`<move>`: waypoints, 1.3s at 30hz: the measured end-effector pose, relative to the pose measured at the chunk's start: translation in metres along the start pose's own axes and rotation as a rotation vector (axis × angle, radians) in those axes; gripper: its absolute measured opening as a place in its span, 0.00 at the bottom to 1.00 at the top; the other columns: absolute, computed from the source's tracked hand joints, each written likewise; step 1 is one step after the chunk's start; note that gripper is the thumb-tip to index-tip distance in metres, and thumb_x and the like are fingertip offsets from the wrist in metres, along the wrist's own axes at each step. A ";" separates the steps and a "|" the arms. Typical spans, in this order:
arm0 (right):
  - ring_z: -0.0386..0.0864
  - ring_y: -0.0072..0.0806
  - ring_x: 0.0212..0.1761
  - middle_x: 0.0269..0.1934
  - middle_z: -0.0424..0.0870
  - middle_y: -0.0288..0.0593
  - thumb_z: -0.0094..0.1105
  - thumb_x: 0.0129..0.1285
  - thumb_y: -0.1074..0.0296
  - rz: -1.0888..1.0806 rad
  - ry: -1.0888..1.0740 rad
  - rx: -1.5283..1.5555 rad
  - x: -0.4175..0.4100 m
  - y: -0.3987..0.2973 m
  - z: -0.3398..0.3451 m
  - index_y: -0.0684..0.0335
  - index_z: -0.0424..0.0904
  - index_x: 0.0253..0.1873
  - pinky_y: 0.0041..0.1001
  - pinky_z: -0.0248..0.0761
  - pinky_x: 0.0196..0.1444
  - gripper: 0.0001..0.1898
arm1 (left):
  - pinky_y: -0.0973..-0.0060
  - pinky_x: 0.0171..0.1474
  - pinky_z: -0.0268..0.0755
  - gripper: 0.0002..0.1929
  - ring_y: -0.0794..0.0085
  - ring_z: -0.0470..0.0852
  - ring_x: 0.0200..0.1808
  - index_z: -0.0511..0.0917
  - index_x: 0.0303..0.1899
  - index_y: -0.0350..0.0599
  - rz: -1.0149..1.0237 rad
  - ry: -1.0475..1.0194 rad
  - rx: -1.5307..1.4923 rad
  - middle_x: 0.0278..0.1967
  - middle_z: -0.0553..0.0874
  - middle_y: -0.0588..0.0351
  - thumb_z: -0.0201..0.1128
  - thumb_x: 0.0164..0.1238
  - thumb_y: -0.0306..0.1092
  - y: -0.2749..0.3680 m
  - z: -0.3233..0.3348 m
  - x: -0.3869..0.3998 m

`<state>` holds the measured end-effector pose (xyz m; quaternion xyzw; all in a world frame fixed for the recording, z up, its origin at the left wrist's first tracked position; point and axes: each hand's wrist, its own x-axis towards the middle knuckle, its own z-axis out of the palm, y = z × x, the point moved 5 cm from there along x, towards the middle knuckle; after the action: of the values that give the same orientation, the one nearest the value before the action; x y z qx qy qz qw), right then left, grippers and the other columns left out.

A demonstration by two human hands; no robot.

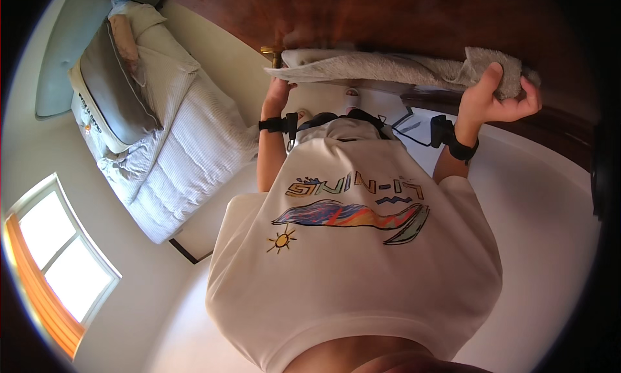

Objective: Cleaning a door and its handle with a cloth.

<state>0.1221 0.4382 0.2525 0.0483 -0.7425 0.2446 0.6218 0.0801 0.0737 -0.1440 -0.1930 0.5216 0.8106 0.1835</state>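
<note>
A beige-grey terry towel [368, 68] stretches sideways in front of a dark reddish-brown wooden door [388, 14]. My right hand [499, 94] grips its bunched right end, thumb on top and fingers curled around the side. At the towel's left end, my left hand [279, 94] holds it from below, close to a brass door handle [271, 50]. The towel's corner hides most of the left fingers. Each wrist wears a black strap with a small device, the left strap [274, 125] and the right strap [461, 147].
To the left stands a bed with a striped quilt [194, 145] and a grey pillow [114, 82]. A window [65, 252] with an orange curtain [41, 285] is at the lower left. A white wall [533, 203] rises on the right. My feet show beneath the towel.
</note>
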 end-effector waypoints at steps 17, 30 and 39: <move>0.70 0.33 0.46 0.49 0.62 0.41 0.63 0.51 0.76 0.143 0.149 -0.048 0.014 0.039 -0.020 0.63 0.69 0.45 0.31 0.71 0.48 0.16 | 0.72 0.44 0.69 0.08 0.75 0.77 0.40 0.76 0.41 0.52 -0.085 0.001 -0.058 0.37 0.80 0.64 0.60 0.65 0.41 0.016 0.020 -0.014; 0.70 0.28 0.43 0.42 0.67 0.36 0.64 0.55 0.79 0.404 0.122 0.607 -0.008 -0.052 0.042 0.60 0.67 0.47 0.24 0.68 0.47 0.17 | 0.72 0.45 0.70 0.09 0.74 0.78 0.40 0.75 0.40 0.52 -0.148 -0.083 -0.061 0.36 0.79 0.64 0.60 0.64 0.43 0.017 0.028 -0.011; 0.68 0.32 0.55 0.51 0.67 0.41 0.67 0.56 0.78 0.030 -0.108 0.177 -0.007 -0.019 0.008 0.60 0.71 0.46 0.35 0.60 0.61 0.16 | 0.70 0.48 0.71 0.10 0.73 0.77 0.42 0.76 0.47 0.51 -0.134 -0.154 -0.076 0.38 0.79 0.62 0.54 0.71 0.42 0.001 0.015 0.001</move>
<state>0.1235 0.4164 0.2510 0.1050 -0.7509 0.3158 0.5704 0.0768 0.0870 -0.1375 -0.1713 0.4606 0.8282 0.2694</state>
